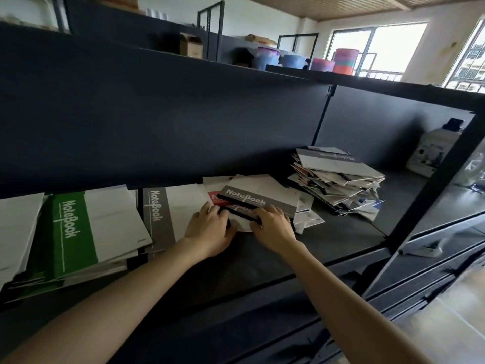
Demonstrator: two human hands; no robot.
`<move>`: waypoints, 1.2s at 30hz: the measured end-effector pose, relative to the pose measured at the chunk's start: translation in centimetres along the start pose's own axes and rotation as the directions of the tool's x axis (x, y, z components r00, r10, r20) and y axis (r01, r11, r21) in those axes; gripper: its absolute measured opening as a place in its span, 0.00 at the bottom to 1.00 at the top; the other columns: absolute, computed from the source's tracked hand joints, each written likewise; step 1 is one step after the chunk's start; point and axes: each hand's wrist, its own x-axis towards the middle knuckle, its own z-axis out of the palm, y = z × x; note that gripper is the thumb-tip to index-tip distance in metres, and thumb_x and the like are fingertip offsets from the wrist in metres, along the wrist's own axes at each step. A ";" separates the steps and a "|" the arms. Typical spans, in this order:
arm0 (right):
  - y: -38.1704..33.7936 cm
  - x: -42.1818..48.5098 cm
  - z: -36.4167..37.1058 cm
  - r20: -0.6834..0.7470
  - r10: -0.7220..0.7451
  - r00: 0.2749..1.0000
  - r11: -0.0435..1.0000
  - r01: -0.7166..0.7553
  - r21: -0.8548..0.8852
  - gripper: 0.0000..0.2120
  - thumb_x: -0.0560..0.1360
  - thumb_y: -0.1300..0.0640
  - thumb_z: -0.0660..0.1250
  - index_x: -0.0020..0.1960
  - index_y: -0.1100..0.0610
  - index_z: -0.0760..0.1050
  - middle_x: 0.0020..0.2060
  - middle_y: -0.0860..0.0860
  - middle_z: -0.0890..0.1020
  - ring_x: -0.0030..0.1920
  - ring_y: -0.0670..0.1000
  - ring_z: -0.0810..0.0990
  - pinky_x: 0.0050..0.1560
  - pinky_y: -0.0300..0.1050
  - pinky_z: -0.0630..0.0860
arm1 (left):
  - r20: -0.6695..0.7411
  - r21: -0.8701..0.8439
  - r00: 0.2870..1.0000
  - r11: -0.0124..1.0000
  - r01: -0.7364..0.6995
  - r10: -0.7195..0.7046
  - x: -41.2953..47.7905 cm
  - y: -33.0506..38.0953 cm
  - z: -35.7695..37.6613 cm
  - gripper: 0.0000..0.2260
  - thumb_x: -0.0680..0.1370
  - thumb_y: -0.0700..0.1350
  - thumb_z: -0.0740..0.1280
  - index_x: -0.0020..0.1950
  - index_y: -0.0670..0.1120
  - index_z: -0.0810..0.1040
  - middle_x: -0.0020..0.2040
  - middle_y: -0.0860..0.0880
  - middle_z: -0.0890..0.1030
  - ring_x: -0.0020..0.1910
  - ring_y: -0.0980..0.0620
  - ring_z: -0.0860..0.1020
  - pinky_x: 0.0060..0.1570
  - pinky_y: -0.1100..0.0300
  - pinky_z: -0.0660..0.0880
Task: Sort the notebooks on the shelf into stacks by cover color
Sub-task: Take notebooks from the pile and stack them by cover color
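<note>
Right now the left hand [210, 228] and right hand [273, 231] both clasp the grey notebook [259, 197] by its near edge. It lies just beyond the grip on the shelf [341, 232], with the green notebook [73, 227] well left of it.

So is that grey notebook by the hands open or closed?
Closed: the grey notebook shows its front cover with the NoteBook title strip; no pages are spread.

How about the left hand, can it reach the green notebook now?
Probably yes. The green notebook lies on top, uncovered, left of the left hand, with only a flat grey stack between them. The hand must first let go of the notebook it grips.
</note>
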 end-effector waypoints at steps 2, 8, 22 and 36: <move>1.2 0.3 -0.2 -0.025 0.034 0.999 0.999 -0.034 -0.013 0.17 0.79 0.51 0.57 0.64 0.55 0.73 0.63 0.55 0.73 0.65 0.58 0.68 0.65 0.53 0.65 | -0.004 0.011 1.000 1.000 -0.013 0.013 0.9 1.0 0.4 0.21 0.80 0.55 0.56 0.70 0.46 0.65 0.70 0.45 0.66 0.71 0.45 0.60 0.69 0.49 0.63; 4.0 1.3 -1.0 -0.038 0.128 0.991 0.992 -0.128 -0.002 0.17 0.77 0.55 0.59 0.64 0.56 0.73 0.61 0.54 0.75 0.63 0.58 0.70 0.61 0.53 0.69 | 0.004 0.001 0.999 0.999 -0.052 0.052 3.1 3.1 1.5 0.20 0.80 0.55 0.56 0.70 0.47 0.66 0.70 0.46 0.66 0.72 0.45 0.59 0.69 0.49 0.62; 4.1 2.6 -2.1 0.060 -0.009 0.998 0.928 0.030 -0.371 0.16 0.75 0.67 0.61 0.62 0.60 0.70 0.57 0.58 0.78 0.57 0.61 0.77 0.52 0.54 0.77 | -0.025 -0.067 0.998 0.996 -0.055 0.053 5.0 4.4 2.4 0.19 0.80 0.54 0.57 0.69 0.48 0.68 0.68 0.47 0.67 0.65 0.48 0.69 0.60 0.54 0.69; -1.4 2.2 -2.4 -0.024 -0.131 0.991 0.978 0.125 -0.168 0.14 0.80 0.59 0.57 0.64 0.61 0.64 0.54 0.59 0.80 0.54 0.61 0.79 0.43 0.47 0.69 | 0.064 -0.855 0.955 0.478 0.202 -0.289 6.5 4.0 0.1 0.14 0.81 0.51 0.57 0.45 0.43 0.76 0.45 0.42 0.79 0.47 0.44 0.78 0.48 0.54 0.73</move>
